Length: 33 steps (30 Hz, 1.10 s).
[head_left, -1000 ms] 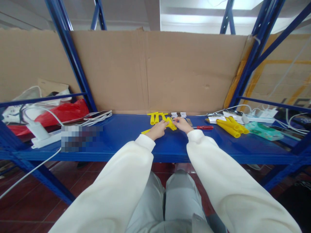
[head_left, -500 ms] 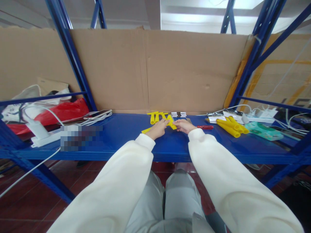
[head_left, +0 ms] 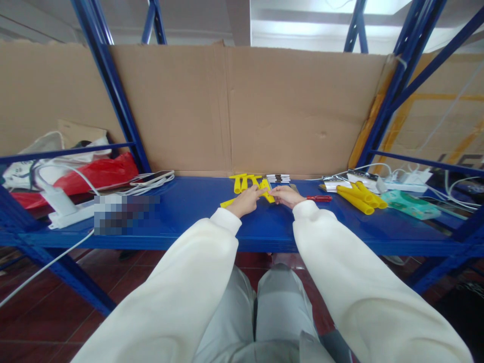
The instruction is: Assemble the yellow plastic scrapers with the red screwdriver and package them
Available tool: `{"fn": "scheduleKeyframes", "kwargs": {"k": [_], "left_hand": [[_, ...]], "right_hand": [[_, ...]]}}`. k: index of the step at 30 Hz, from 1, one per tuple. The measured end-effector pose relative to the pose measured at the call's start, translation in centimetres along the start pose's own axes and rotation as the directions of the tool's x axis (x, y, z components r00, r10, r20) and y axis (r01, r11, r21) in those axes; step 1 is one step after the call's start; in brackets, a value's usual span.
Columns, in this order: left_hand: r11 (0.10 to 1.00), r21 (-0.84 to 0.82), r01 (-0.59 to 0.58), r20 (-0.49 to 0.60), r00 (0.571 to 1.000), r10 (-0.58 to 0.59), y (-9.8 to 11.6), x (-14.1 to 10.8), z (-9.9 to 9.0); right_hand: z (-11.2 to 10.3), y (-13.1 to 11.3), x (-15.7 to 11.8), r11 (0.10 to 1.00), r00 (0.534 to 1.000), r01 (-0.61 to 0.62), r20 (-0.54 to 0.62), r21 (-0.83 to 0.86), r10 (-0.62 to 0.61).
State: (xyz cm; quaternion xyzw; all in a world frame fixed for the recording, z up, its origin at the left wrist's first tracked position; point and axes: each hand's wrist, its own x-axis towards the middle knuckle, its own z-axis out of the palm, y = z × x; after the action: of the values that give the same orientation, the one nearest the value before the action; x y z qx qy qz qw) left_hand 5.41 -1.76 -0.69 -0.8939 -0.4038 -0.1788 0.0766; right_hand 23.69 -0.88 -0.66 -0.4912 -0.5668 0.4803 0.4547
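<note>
Both my hands meet over the blue shelf around a yellow plastic piece (head_left: 268,197) with a tube-like lower end. My left hand (head_left: 246,200) is closed on it from the left, fingertips on its upper part. At its right edge my right hand (head_left: 286,195) is closed in a pinch; whatever lies between those fingertips is too small to make out. Behind my left hand stand several yellow T-shaped pieces (head_left: 237,184). Another yellow part (head_left: 227,203) sticks out beneath that hand, partly hidden. A red-handled tool (head_left: 319,198) lies just right of my right hand.
Small white-and-black parts (head_left: 278,178) lie at the back. Yellow tubes (head_left: 357,196) and a green plastic packet (head_left: 410,203) are to the right. A phone (head_left: 151,178), cables and a white power strip (head_left: 71,214) sit left. A cardboard sheet (head_left: 283,111) walls the back.
The fingers of both hands have shifted slightly on the yellow plastic piece, which has turned a little. Everything else is where it was.
</note>
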Motion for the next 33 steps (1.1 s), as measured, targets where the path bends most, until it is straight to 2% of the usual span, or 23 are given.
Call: {"fn": "scheduleKeyframes", "kwargs": {"k": [2, 4, 5, 7, 8, 10, 15, 21, 33], "left_hand": [[1.000, 0.011, 0.001, 0.002, 1.000, -0.001, 0.1, 0.0, 0.0], [0.999, 0.035, 0.005, 0.007, 1.000, -0.006, 0.2, 0.1, 0.0], [0.999, 0.049, 0.007, 0.008, 1.000, -0.008, 0.3, 0.1, 0.0], [0.998, 0.068, 0.010, 0.011, 1.000, -0.010, 0.5, 0.1, 0.0], [0.997, 0.071, 0.009, 0.014, 1.000, -0.010, 0.6, 0.0, -0.1], [0.998, 0.065, 0.007, 0.022, 1.000, -0.008, 0.8, 0.0, -0.2], [0.999, 0.040, -0.015, 0.032, 0.999, 0.013, 1.4, -0.3, -0.7], [0.997, 0.048, -0.060, 0.040, 0.998, 0.058, 1.8, -0.2, -0.5], [0.987, 0.071, -0.141, 0.036, 0.990, 0.139, 1.8, -0.2, -0.3]], "right_hand": [[-0.4, 0.0, 0.3, 0.999, 0.999, 0.007, -0.032, -0.047, -0.008], [-1.2, 0.0, 0.7, 0.988, 0.987, 0.013, -0.157, -0.152, -0.037], [-1.7, 0.0, 1.0, 0.972, 0.965, 0.015, -0.251, -0.236, -0.076], [-3.0, 0.1, 1.3, 0.890, 0.888, -0.005, -0.411, -0.456, -0.205], [-3.7, 0.1, 1.4, 0.828, 0.858, -0.026, -0.437, -0.560, -0.268], [-4.8, 0.3, 1.4, 0.734, 0.831, -0.092, -0.459, -0.672, -0.316], [-5.1, 0.7, 0.7, 0.569, 0.895, -0.242, -0.407, -0.786, -0.181], [-3.9, 0.7, 0.5, 0.376, 0.947, -0.222, -0.291, -0.899, -0.136], [-2.7, 0.4, 1.7, 0.212, 0.978, -0.154, -0.179, -0.965, -0.104]]}}
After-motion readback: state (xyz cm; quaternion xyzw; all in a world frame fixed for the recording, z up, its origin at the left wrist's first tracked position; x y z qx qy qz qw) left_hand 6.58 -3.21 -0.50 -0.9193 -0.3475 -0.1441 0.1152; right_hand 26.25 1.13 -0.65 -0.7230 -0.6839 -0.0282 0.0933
